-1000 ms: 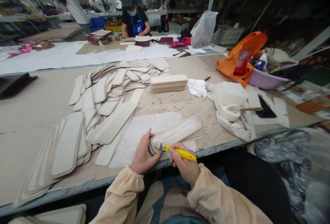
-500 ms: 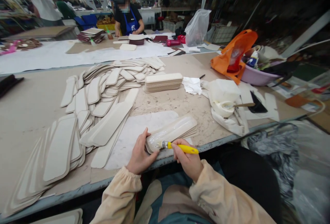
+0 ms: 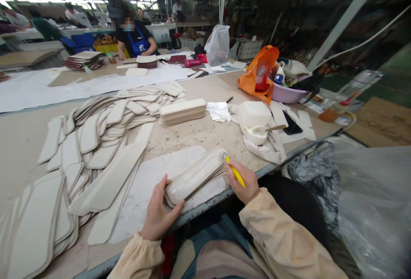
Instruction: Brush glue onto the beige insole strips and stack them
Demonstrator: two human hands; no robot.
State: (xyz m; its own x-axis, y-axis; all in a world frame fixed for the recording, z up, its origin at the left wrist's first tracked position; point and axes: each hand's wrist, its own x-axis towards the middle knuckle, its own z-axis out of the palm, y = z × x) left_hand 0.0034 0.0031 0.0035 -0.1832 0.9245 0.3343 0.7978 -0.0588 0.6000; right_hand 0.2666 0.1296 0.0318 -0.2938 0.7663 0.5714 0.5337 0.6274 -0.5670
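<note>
A small stack of long, round-ended cream pieces (image 3: pixel 196 174) lies on white paper (image 3: pixel 138 204) near the table edge. Its top piece shines with a wet coat. My left hand (image 3: pixel 158 210) grips the near left end of the stack, thumb at the front and fingers at the back. My right hand (image 3: pixel 244 182) is closed around a yellow-handled paintbrush (image 3: pixel 236 172). The bristles touch the far right end of the top piece. On a white cloth to the right stands a cut white plastic container (image 3: pixel 255 116) with pale glue-like stuff and a flat stick (image 3: pixel 276 127).
Many loose cream pieces (image 3: pixel 102 185) spread over the left of the table. A neat stack (image 3: pixel 183 114) stands behind the paper, beside a crumpled white tissue (image 3: pixel 218 111). Back right are an orange bag (image 3: pixel 257 75) and a purple basin (image 3: pixel 287 93). A co-worker (image 3: pixel 136 41) sits across.
The brush has moved from the near left end of the top piece to its far right end. My left hand stays at the stack's near end. The view has shifted right.
</note>
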